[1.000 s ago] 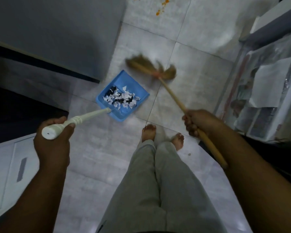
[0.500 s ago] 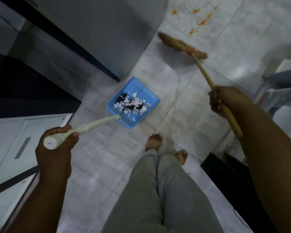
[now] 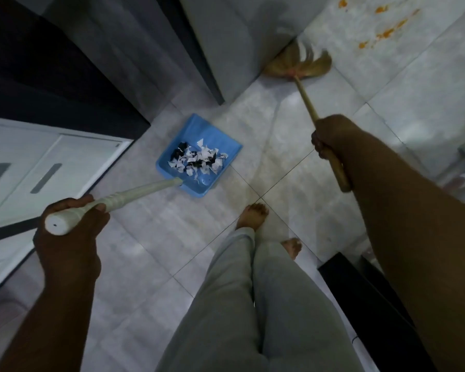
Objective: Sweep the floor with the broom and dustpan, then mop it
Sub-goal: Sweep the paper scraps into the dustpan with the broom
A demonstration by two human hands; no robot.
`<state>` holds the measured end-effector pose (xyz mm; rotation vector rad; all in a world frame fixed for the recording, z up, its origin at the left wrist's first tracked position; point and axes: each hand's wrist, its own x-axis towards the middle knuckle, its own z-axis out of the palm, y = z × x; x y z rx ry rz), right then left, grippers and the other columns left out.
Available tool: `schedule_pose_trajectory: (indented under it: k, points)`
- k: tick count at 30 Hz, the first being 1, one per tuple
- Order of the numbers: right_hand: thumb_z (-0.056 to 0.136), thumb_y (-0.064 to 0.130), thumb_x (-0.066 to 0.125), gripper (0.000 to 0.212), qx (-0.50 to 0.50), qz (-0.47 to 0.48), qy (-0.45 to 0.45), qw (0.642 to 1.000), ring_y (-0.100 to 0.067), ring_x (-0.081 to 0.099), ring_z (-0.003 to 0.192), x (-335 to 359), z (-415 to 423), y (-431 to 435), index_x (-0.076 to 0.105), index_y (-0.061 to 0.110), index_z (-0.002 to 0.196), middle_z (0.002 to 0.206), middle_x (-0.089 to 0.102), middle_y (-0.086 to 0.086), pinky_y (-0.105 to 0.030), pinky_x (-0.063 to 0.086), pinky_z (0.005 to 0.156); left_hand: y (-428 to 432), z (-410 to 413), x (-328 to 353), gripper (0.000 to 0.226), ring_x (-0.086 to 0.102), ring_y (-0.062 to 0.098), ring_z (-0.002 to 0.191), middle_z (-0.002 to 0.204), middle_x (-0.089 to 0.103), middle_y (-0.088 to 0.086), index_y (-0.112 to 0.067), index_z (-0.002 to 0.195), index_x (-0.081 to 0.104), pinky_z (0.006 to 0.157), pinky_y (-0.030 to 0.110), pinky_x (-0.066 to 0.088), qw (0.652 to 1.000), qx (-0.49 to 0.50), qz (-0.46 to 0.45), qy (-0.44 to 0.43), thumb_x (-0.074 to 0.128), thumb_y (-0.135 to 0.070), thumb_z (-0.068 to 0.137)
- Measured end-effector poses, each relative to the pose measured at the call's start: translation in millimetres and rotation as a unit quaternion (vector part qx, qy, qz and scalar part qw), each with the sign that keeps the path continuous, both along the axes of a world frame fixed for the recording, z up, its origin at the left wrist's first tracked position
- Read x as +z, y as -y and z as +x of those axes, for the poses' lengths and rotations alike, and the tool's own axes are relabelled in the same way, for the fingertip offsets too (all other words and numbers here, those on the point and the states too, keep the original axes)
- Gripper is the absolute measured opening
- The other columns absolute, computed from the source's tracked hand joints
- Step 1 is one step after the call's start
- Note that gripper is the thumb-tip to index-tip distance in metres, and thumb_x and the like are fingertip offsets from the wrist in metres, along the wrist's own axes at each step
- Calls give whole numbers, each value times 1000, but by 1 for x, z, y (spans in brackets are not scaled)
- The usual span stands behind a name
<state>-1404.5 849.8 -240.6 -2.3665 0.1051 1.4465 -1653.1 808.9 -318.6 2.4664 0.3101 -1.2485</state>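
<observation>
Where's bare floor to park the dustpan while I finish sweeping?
Bare tiles lie between the dustpan and the broom, and between the white cabinet and the feet. Crowded: orange spill beyond the broom, black box at the lower right.

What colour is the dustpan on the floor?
Blue, with a white handle. The dustpan shows best in the head view.

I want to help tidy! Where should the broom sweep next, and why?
Probably the right hand should reach the broom to the orange bits beyond it and pull them toward the blue dustpan. The paper scraps already lie in the pan, held by the left hand; those bits lie on the tiles.
</observation>
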Motion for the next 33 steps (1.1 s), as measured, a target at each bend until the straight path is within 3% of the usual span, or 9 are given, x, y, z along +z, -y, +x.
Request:
schedule_pose_trajectory:
  k: [5,10,16,22,27,30,32,33]
  points:
    - [98,23,45,31,24,-55,-58,997,-15,46,38,17,-45,53,61,2,80,60,56,-7,-24,41,42,3,-3,6,46,20,24,149,163,18,12,-3,154,21,120,32,19,999,23,-21,-25,25,-7,108]
    - [101,24,47,29,64,-70,-100,990,-13,45,40,62,-84,103,63,2,90,60,55,-5,-24,39,39,2,-5,12,47,17,24,150,164,14,12,-5,155,18,121,33,16,999,27,-25,-35,24,-9,109]
    - [102,30,43,33,10,-10,-125,992,-14,43,38,112,-82,148,61,3,93,50,52,0,-24,38,40,2,-5,15,45,21,23,148,162,19,10,-5,154,21,119,33,18,997,57,-38,-37,19,-8,109]
    - [100,27,44,28,-97,-2,-100,990,-12,38,34,116,-51,144,58,3,95,48,47,0,-24,33,34,2,-9,17,46,20,22,148,163,17,10,-6,154,20,119,33,19,997,51,-43,-40,21,-6,108]
    - [103,30,40,28,-195,8,-156,968,-8,35,32,96,-65,121,53,8,91,57,42,1,-20,30,30,6,-12,18,45,22,20,147,162,19,9,-7,154,21,118,32,20,990,117,-59,-55,21,-8,109]
    - [104,29,40,28,-198,6,-223,954,-8,34,33,99,-99,125,52,8,91,55,43,2,-19,29,30,4,-12,32,45,24,21,147,161,21,9,-5,153,21,118,32,20,984,160,-76,-38,22,-6,108]
    - [104,29,38,29,-198,15,-256,946,-9,33,32,113,-118,137,52,6,91,52,43,1,-19,29,29,3,-42,40,45,23,22,147,161,20,10,-5,154,20,118,32,20,951,237,-199,21,21,-6,108]
    - [105,29,37,30,-198,21,-268,943,-10,32,32,122,-125,144,52,6,91,51,43,0,-18,28,29,2,-63,51,45,23,23,147,161,21,12,-3,154,19,118,33,20,930,291,-213,70,21,-5,108]
